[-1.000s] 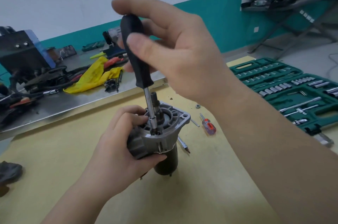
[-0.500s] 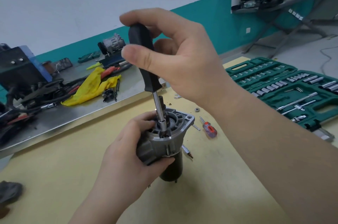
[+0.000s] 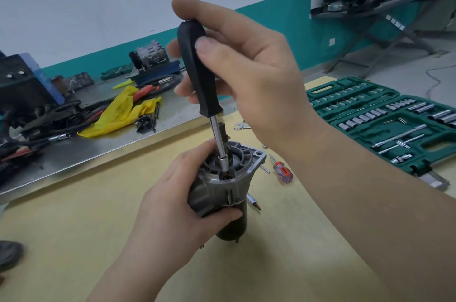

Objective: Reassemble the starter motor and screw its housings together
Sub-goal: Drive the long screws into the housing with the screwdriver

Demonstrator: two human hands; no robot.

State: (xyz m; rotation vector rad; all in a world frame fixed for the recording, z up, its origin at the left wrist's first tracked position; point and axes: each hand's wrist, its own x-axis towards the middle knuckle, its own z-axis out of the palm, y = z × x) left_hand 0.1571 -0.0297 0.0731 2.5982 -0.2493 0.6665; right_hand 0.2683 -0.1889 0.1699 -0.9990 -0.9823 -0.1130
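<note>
Yellow table [image 3: 74, 215] fills the near half, steel bench [image 3: 81, 153] w/ clutter running along its far-left edge. Green socket set case [image 3: 385, 114] lies open at right. On the bench: yellow rag [image 3: 118, 114], dark box [image 3: 22, 84] far left.

Right hand [image 3: 249, 72] up top, thumb & fingers curled round the black driver handle [image 3: 197, 69], shaft angled down, its socket tip seated in the top of the housing. Left hand [image 3: 172, 205] wraps the starter motor [image 3: 229, 178], thumb across the near side, fingertips over the far rim. Motor stands upright on the table, centre, silver housing up, dark body below.

Small red-handled screwdriver [image 3: 281, 171] lies just right of the motor; loose bit [image 3: 254, 203] near its base.
</note>
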